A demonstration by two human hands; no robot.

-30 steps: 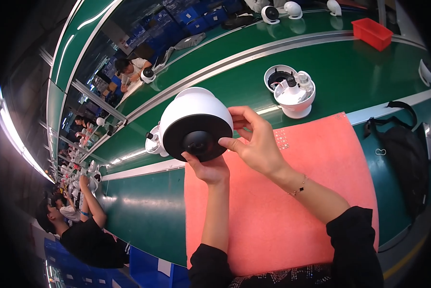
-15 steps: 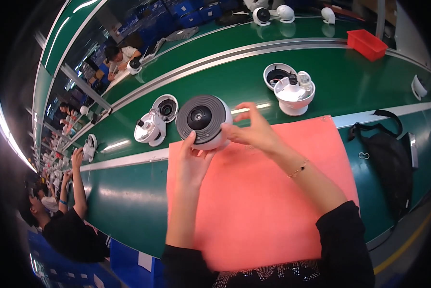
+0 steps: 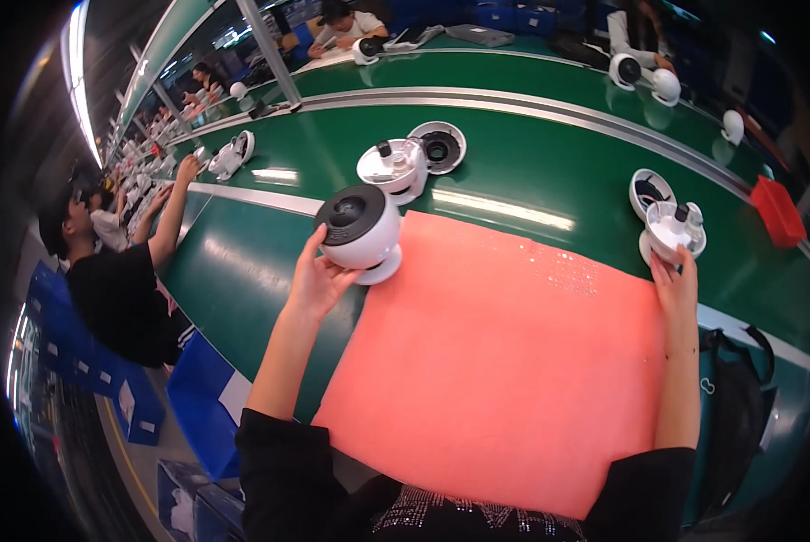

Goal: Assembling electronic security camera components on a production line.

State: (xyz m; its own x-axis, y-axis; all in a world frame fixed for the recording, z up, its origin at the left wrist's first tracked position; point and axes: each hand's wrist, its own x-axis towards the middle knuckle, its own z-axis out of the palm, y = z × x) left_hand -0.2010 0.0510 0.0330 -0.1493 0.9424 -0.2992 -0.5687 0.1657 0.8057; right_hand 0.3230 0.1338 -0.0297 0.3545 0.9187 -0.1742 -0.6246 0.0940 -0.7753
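Within left grip (image 3: 320, 278), white device (image 3: 375, 237), tilted

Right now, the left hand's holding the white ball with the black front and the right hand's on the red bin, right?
Not quite: the head view shows the right hand at an open white device instead. The left hand does hold the white ball.

Green bench (image 3: 242, 262): pink mat (image 3: 504, 370), black bag (image 3: 733, 415).

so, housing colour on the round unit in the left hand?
The housing is white; it shows best in the head view.
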